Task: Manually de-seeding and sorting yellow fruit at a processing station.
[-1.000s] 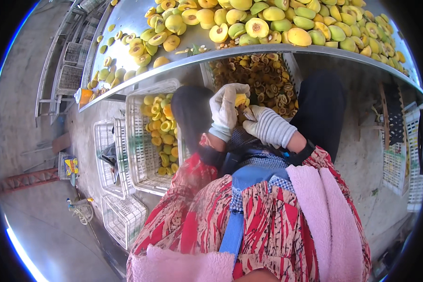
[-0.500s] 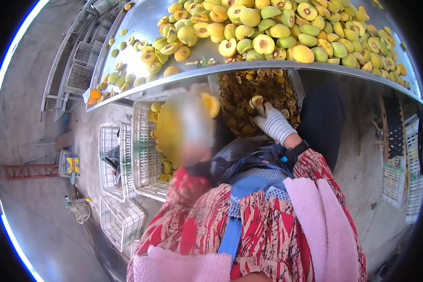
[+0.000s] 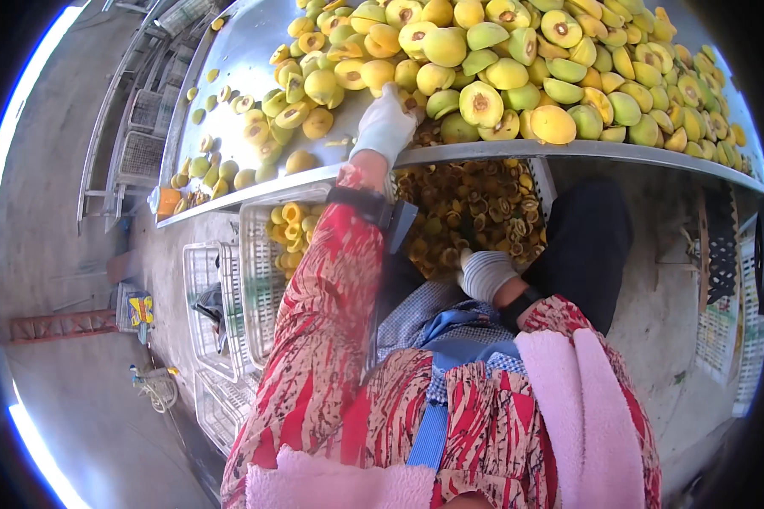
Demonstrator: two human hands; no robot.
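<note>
l hand [image 3: 386, 125] out over worktop [image 3: 484, 153] edge, fingers at fruit halves [image 3: 480, 105], prob. heaped there for easy reach; can't tell if pinching. r hand [image 3: 486, 276] low by crate [image 3: 544, 180] w/ brownish scraps [image 3: 450, 212], prob. set close to catch bits; fingers' grip unclear.

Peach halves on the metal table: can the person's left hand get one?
Yes, it seems so: the left hand is over the metal table, right at the peach halves, with nothing visible blocking it.
</note>
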